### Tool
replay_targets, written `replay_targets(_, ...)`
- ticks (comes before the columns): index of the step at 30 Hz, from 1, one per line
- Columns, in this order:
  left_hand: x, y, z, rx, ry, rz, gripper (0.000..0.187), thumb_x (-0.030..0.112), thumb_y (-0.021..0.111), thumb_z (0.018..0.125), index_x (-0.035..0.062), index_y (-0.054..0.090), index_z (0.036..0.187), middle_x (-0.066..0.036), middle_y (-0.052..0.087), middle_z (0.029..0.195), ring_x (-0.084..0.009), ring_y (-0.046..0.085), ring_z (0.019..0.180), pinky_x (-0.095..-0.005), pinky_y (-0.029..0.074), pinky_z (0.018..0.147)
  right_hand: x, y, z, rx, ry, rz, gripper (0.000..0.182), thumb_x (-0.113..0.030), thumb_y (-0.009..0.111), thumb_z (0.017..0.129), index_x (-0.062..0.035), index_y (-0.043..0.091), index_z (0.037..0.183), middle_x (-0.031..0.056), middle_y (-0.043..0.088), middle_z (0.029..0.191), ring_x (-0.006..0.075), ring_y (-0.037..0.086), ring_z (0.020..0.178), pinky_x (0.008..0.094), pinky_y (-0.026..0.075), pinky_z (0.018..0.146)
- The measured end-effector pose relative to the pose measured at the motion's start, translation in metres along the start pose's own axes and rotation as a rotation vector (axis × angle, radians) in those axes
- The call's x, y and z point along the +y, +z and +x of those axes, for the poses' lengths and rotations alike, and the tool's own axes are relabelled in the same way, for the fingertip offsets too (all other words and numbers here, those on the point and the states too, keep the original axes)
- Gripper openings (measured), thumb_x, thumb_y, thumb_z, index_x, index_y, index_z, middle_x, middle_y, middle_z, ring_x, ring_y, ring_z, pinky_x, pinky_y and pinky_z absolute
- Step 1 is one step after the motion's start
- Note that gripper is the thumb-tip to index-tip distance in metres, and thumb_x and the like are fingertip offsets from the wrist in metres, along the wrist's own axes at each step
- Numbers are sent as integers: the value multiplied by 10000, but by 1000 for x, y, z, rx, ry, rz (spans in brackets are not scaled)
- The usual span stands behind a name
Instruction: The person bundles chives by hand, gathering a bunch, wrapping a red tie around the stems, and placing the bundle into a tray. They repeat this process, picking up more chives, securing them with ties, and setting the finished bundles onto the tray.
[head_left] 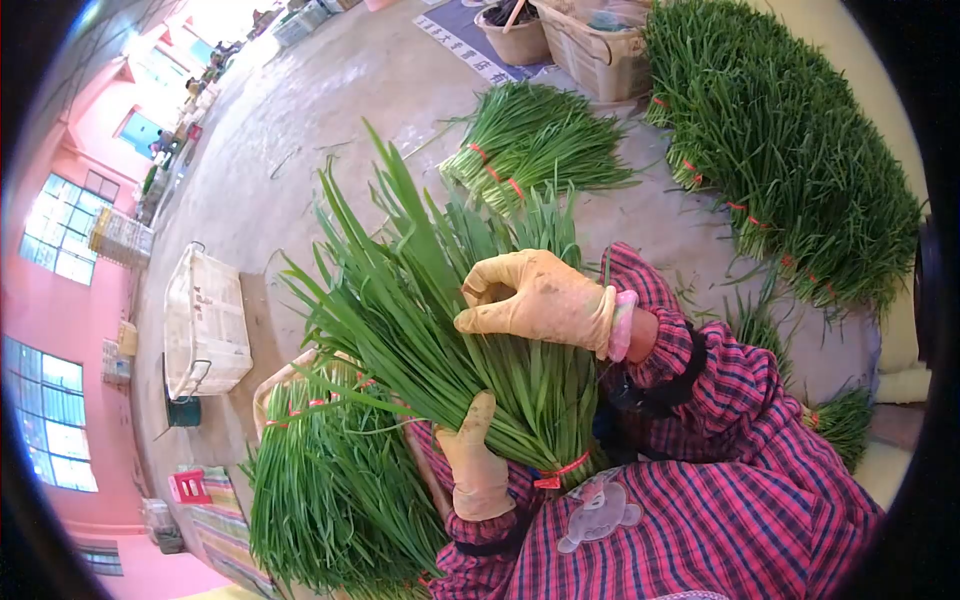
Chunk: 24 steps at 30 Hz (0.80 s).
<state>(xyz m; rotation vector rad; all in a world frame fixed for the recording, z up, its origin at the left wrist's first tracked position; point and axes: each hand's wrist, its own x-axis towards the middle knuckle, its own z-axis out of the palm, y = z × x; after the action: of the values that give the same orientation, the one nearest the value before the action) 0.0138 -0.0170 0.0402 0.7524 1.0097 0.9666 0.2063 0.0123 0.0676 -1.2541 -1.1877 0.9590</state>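
A large bunch of garlic chives [390, 300], tied near its base with a red band [565, 470], leans across my lap with the leaves fanning up and left. My left hand [475, 462], in a pale yellow glove, grips the lower part of this bunch, thumb on top and the other fingers hidden beneath. Over the leaves, my gloved right hand [540, 298] is curled, with thumb and forefinger tips almost meeting; whatever they pinch is too small to make out. A second heap of banded chives [330, 490] lies beside my left arm.
Banded chives are piled along the right [790, 150], and a smaller pile [545, 140] lies on the concrete floor ahead. A white plastic crate [205, 320] stands at left. A beige basket [600, 55] and a bucket [515, 40] stand at the back. A red stool [190, 487] sits lower left.
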Motion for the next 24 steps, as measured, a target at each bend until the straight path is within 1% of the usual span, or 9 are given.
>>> replay_targets(1, -1, 0, 1, -2, -2, -4, 463, 0, 693, 831, -20, 541, 1268, -80, 636, 1167, -204, 643, 977, -352, 532, 860, 0, -2, -1, 1, 1, -4, 318, -304, 785, 799, -22, 647, 856, 44, 609, 696, 132, 563, 634, 307, 483, 616)
replay_targets(3, -3, 0, 3, -44, 31, -67, 469, 4, 696, 827, -15, 540, 1269, -78, 636, 1162, -202, 645, 967, -351, 532, 864, -8, -9, -3, -48, 281, 203, 265, -269, 769, 835, -41, 637, 870, 2, 583, 699, 84, 524, 578, 266, 446, 548)
replay_targets(4, -4, 0, 4, -44, 29, -70, 469, 4, 696, 827, -15, 540, 1269, -78, 636, 1162, -202, 645, 967, -351, 532, 864, -6, -9, -3, -64, 262, 170, 230, -251, 745, 868, -58, 619, 873, -13, 567, 695, 64, 489, 523, 239, 405, 497)
replay_targets(8, -5, -3, 5, -34, -24, -72, 472, 7, 694, 832, -10, 535, 1276, -81, 637, 1158, -198, 647, 961, -353, 537, 852, -8, -9, -2, -83, 282, 166, 227, -244, 737, 876, -57, 609, 863, -15, 567, 697, 68, 489, 513, 241, 405, 494)
replay_targets(10, -5, -3, 6, -39, -14, -64, 470, 9, 696, 835, -9, 534, 1276, -82, 639, 1154, -198, 647, 960, -354, 539, 847, -6, -8, -1, 14, 280, 284, 219, -230, 737, 877, -61, 598, 861, -21, 568, 705, 64, 506, 514, 235, 414, 495)
replay_targets(17, -6, -5, 8, -42, -7, -18, 470, 39, 734, 830, -7, 552, 1260, -76, 651, 1133, -195, 649, 956, -346, 538, 834, -3, -9, 9, 173, 211, 240, 181, -179, 729, 872, -50, 603, 885, -10, 608, 752, 67, 551, 542, 228, 450, 522)
replay_targets(19, -7, -5, 9, -43, -4, -31, 476, 43, 739, 826, -5, 552, 1261, -76, 651, 1135, -195, 649, 956, -344, 538, 833, -2, -14, 16, 196, 167, 282, 185, -170, 723, 873, -37, 618, 946, 1, 629, 777, 71, 560, 554, 227, 458, 538)
replay_targets(20, -7, -6, 10, -48, -12, -26, 479, 42, 741, 824, -4, 553, 1261, -76, 650, 1136, -195, 650, 956, -345, 539, 831, -2, -19, 20, 193, 151, 268, 230, -154, 726, 870, -20, 623, 1026, 11, 642, 789, 75, 568, 568, 225, 466, 552)
replay_targets(24, -18, -18, 14, -59, 37, 69, 485, 38, 744, 816, -3, 555, 1261, -75, 651, 1136, -193, 656, 949, -345, 543, 826, -15, -31, 24, 245, 69, 204, 284, -118, 726, 867, 1, 622, 1103, 33, 653, 795, 81, 580, 588, 222, 469, 555)
